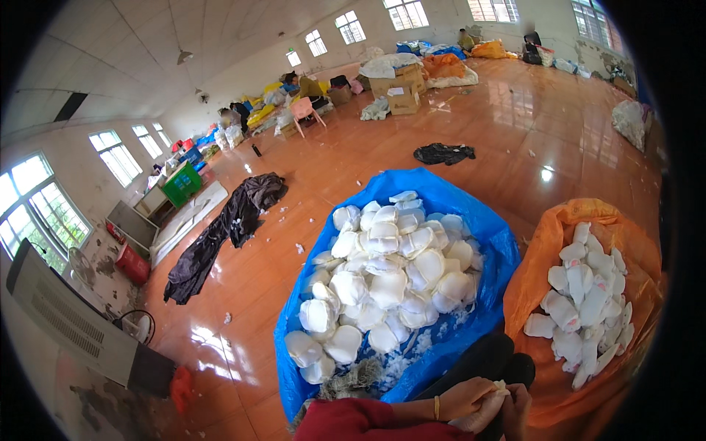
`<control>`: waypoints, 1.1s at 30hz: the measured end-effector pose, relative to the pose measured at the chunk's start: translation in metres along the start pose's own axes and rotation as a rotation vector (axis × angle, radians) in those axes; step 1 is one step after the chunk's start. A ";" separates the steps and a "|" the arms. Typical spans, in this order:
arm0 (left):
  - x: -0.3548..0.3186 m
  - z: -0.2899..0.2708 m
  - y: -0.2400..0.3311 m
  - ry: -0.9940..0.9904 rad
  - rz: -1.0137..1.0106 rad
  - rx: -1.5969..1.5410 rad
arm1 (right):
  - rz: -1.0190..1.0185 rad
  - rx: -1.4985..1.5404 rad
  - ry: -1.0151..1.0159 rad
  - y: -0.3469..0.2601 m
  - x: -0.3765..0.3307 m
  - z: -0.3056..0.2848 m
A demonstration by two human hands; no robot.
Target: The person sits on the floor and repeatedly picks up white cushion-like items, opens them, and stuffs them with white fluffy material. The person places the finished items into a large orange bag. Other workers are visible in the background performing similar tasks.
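Observation:
Near the lower edge, my left hand (465, 398), with a yellow band at its wrist, is closed on a white padded piece (483, 413). The fingers of my right hand (518, 406) pinch the other side of the same piece. Both hands are close together in front of my dark-clad knees. To their left lies a big opened blue sack (491, 242), heaped with cream-white cup-shaped pads (387, 287) and loose fluff. An orange sack (533, 283) on the right holds narrower white padded pieces (588, 301).
Black plastic sheeting (228, 231) and a smaller black bag (443, 153) lie on the shiny tiled floor. A grey cabinet-like unit (81, 323) stands at left. Farther back are cardboard boxes (401, 92), a pink chair (305, 110), heaped sacks and several people.

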State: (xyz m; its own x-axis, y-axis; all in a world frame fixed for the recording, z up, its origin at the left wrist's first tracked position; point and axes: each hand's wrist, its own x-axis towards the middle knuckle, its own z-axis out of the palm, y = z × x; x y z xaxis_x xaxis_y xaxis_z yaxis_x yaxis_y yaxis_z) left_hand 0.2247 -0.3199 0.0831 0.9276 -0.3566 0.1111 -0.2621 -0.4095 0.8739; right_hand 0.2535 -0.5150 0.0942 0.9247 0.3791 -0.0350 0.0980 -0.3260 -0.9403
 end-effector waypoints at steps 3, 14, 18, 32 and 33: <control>-0.005 0.014 0.000 0.164 0.013 0.035 | 0.034 0.030 0.140 0.006 0.003 0.010; -0.005 0.027 0.000 0.068 -0.172 -0.024 | -0.112 -0.068 0.268 0.010 -0.009 0.004; -0.004 0.020 0.007 -0.060 -0.266 -0.184 | -0.098 0.019 0.254 0.020 -0.014 0.004; -0.018 0.057 -0.023 0.237 -0.169 -0.257 | -0.057 0.163 -0.025 0.016 -0.003 -0.010; -0.017 0.058 -0.022 0.222 -0.245 -0.319 | -0.038 0.163 -0.038 0.016 -0.002 -0.011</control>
State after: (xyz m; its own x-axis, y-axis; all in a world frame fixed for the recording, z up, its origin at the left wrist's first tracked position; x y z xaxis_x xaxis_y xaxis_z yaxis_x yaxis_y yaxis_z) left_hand 0.1993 -0.3535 0.0345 0.9957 -0.0783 -0.0488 0.0351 -0.1680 0.9852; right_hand 0.2569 -0.5302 0.0830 0.9065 0.4221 -0.0080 0.0692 -0.1673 -0.9835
